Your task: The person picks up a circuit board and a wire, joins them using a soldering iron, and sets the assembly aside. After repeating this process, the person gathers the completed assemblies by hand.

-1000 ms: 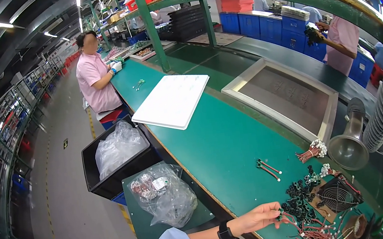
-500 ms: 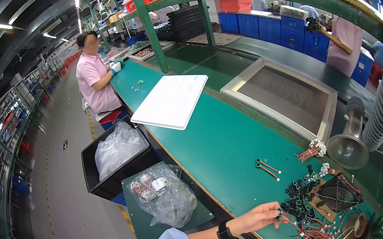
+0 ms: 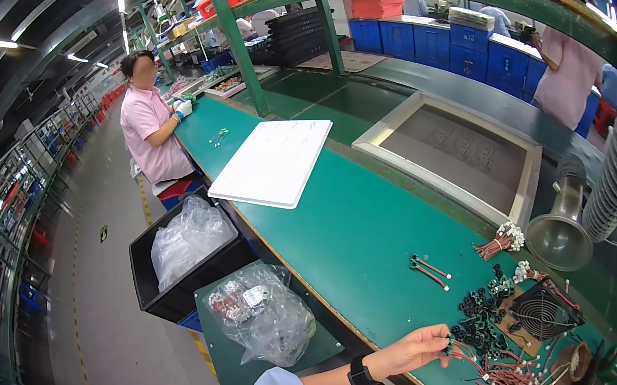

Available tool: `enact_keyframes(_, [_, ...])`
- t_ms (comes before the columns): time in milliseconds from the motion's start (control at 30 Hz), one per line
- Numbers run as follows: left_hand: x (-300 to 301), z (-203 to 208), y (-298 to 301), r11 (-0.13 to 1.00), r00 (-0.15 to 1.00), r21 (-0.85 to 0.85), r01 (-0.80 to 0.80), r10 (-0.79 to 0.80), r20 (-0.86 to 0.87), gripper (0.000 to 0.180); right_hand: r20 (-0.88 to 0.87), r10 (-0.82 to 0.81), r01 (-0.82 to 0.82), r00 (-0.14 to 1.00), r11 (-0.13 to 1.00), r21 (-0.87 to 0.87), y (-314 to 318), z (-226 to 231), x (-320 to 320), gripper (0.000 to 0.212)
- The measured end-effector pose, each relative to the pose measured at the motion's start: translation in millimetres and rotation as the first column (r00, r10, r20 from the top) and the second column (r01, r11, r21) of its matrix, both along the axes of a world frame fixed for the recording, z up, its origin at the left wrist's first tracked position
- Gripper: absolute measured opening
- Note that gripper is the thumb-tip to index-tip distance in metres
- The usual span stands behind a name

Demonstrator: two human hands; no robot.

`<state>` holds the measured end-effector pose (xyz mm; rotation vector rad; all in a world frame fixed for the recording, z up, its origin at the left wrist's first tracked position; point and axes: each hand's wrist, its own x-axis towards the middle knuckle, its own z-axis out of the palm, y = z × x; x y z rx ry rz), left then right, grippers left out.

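Observation:
My left hand (image 3: 419, 348), with a black band on the wrist, reaches in from the lower edge over the bench. Its thumb and fingers are pinched on a small green circuit board (image 3: 449, 346), mostly covered by the fingertips. Beside it lies a pile of red-wired leads with white plugs (image 3: 508, 375). Just beyond the fingertips is a heap of small black parts (image 3: 482, 323). Two finished-looking boards with red leads (image 3: 430, 271) lie apart on the green bench top (image 3: 348, 257). My right hand is not in view.
A small black fan (image 3: 544, 313) and a metal extraction hood (image 3: 558, 241) stand at the right. A bundle of white-plugged leads (image 3: 500, 242) lies nearby. A white board (image 3: 273, 163) rests farther along. Left of the bench are a bagged bundle (image 3: 262, 315) and a black bin (image 3: 150, 279). A co-worker (image 3: 152, 127) works at the far end.
My left hand keeps its pinch in nearly the same place. The person in pink at the far right has turned and moved, and the dark bundle they held no longer shows. The view shifts slightly.

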<state>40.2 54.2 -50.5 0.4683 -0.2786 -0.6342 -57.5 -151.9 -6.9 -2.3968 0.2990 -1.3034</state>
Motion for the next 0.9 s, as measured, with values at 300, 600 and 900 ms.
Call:
enact_keyframes(300, [-0.4,-0.2,0.6,1.000,1.000,-0.010,-0.002,0.001,-0.016,0.015,0.091,0.029,-0.031,0.995,0.999,0.014,-6.0,-14.6,2.2,0.012])
enact_keyframes(600, [0.1,0.3,0.0,1.000,1.000,0.010,-0.010,0.010,-0.015,0.014,0.024,-0.017,0.017,1.000,1.000,0.001,0.2,-3.6,1.1,0.012])
enact_keyframes(900, [0.2,0.8,0.4,1.000,1.000,0.015,-0.005,0.006,-0.027,0.014,0.057,0.012,-0.013,0.998,1.000,0.007,-6.1,-12.9,0.5,0.010])
